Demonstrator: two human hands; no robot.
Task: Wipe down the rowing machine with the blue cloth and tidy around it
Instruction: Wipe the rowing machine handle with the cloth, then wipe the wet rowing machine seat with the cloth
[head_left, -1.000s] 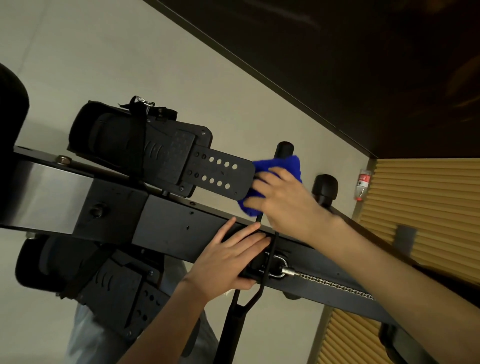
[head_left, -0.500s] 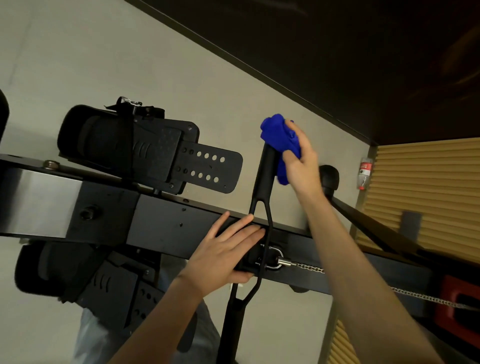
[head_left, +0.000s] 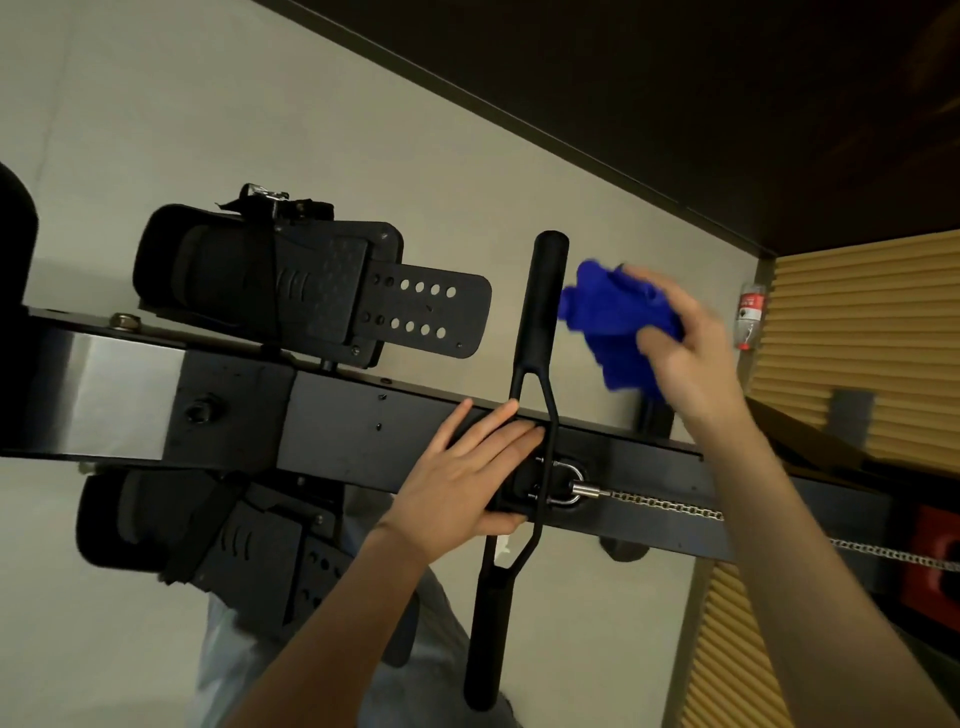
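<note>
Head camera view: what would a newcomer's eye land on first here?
The bright blue cloth stands out first, bunched in the right hand just right of the black pull handle and its upper grip. Lower down, the left hand lies flat on the rowing machine's black beam, beside the handle's fork. A silver chain runs off to the right from there.

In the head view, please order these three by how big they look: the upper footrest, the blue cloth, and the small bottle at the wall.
1. upper footrest
2. blue cloth, bunched in the right hand
3. bottle, which is farther from the camera, so its true size is unsure
</note>
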